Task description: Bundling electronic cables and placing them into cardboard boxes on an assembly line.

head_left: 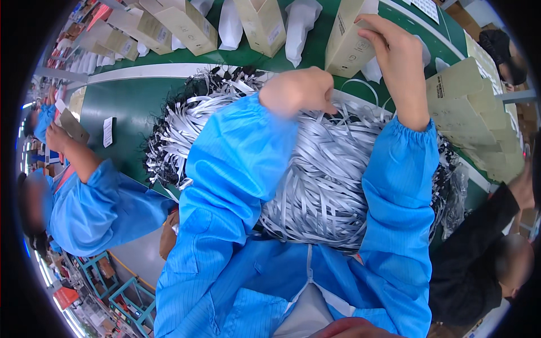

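Many straps (329, 186) under curled left fingers (324, 84), grip unclear; right fingers (376, 23) parted beside box (345, 50)

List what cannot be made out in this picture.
Head view: what the left hand holds, if anything; its curled, blurred fingers hide it.
Head view: the upper end of the cream box by the right hand, cut off by the top edge.
Head view: part of the strap pile, hidden by the left sleeve.
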Demonstrator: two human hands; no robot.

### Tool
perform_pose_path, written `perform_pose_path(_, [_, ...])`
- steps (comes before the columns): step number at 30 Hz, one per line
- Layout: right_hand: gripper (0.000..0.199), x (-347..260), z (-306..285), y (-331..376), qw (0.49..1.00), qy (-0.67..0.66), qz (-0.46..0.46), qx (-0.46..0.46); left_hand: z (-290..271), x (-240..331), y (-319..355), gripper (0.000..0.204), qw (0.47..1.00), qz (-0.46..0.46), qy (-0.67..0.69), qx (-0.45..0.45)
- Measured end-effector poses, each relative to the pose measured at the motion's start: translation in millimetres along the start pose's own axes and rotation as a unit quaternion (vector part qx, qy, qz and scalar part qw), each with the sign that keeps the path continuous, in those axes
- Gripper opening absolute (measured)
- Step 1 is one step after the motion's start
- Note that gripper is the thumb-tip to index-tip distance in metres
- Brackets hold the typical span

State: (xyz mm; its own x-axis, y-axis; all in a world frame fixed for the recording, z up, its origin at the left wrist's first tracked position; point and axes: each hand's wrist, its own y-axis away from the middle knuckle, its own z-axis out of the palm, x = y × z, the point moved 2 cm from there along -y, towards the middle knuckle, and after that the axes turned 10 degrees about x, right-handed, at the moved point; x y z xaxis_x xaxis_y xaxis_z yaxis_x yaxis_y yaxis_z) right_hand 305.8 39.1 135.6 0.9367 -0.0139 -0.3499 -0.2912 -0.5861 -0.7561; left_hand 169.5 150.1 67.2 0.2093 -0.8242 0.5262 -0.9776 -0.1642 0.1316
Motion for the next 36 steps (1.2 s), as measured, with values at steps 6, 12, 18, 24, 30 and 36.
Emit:
perform_pose_path(6, [0.026,4,-3,-1,1.000,0.008,0.003,-0.004,-15,-3,10,0.010,0.972,0.131,0.075,0.180])
perform_pose_path(12, [0.031,-29,-19,-10,0.986,-0.050,0.016,0.158,-67,31,30,0.006,0.925,0.184,0.126,0.307])
perform_pose_path(18, [0.029,-83,-15,-4,0.837,-0.503,0.209,-0.043,-94,61,62,0.010,0.806,0.290,0.090,0.508])
perform_pose_path(24, [0.035,-85,-24,2,0.735,-0.507,0.266,-0.364,-134,25,124,0.010,0.483,0.114,0.252,0.831])
perform_pose_path(30, [0.039,-80,-60,-14,0.646,-0.684,0.338,-0.031,-145,-22,139,0.015,0.692,-0.004,0.285,0.663])
perform_pose_path(36, [0.040,-91,-63,-20,0.666,-0.613,0.342,0.253,-67,6,55,0.016,0.951,0.043,0.203,0.229])
